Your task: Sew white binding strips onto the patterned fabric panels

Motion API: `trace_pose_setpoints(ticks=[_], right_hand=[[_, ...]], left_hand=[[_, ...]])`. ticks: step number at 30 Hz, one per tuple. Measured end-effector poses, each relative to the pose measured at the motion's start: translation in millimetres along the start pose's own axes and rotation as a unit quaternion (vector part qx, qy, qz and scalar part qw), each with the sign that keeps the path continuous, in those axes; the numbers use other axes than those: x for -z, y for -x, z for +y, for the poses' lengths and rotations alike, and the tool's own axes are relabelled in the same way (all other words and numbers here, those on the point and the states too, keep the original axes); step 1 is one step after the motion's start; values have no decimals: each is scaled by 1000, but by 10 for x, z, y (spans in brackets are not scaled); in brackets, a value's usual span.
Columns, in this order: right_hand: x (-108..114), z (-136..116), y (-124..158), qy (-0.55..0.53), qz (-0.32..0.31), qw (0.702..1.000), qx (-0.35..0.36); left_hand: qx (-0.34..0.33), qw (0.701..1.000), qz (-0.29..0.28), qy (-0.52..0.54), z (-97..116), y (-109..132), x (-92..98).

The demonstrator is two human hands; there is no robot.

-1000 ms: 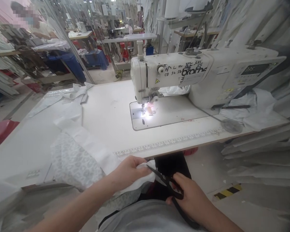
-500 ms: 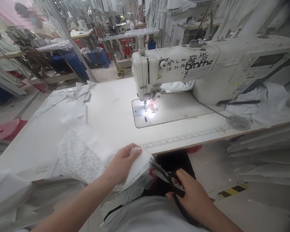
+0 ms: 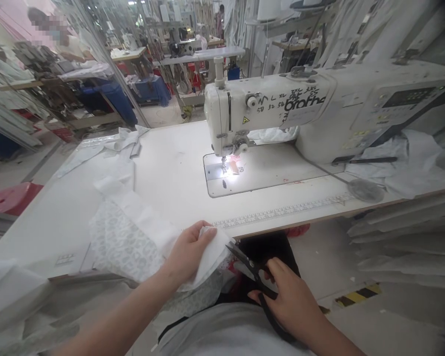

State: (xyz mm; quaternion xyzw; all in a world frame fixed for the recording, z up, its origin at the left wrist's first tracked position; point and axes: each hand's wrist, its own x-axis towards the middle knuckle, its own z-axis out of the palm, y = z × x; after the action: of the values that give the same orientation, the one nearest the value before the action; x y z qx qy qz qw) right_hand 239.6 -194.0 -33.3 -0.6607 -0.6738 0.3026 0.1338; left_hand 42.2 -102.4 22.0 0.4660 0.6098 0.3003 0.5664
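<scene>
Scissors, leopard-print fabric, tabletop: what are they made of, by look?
Scissors: likely steel, dark finish; slim, pointed blades. Handle material unclear. Leopard-print fabric: pliable matte textile, lying limp; fiber can't be told. Tabletop: perhaps white laminate on wood-based board, given its smooth pale surface and brown edge.

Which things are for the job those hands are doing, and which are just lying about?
For the job:
long black scissors, in the right hand
thin white cloth, in the left hand
white cloth with grey spots, probably

Seemingly just lying about:
crumpled white fabric on the flat white tabletop
slim black stick
shiny reddish plastic-looking thing, far left
</scene>
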Motion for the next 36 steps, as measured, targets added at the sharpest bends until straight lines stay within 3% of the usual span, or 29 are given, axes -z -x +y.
trace_pose_setpoints(ticks=[6, 10, 15, 19, 24, 30, 36], right_hand=[[-25, -46, -45, 2, 18, 1000, 2], [-97, -22, -54, -45, -15, 998, -36], [-99, 55, -77, -149, -20, 987, -49], [90, 23, -122, -131, 18, 991, -31], [222, -45, -102, -85, 13, 996, -8], [145, -62, -76, -80, -18, 996, -20], [75, -109, -133, -100, -3, 995, -15]], left_hand=[[5, 999, -46, 2, -56, 12, -65], [-10, 998, -52, -30, -86, 63, -67], [-92, 986, -64, -127, 82, -12, 35], [-151, 962, -36, -223, 251, -139, 75], [-148, 964, -55, -214, 220, -138, 37], [-118, 973, -71, -184, 110, -73, 30], [-103, 977, -101, -157, 36, -13, -49]])
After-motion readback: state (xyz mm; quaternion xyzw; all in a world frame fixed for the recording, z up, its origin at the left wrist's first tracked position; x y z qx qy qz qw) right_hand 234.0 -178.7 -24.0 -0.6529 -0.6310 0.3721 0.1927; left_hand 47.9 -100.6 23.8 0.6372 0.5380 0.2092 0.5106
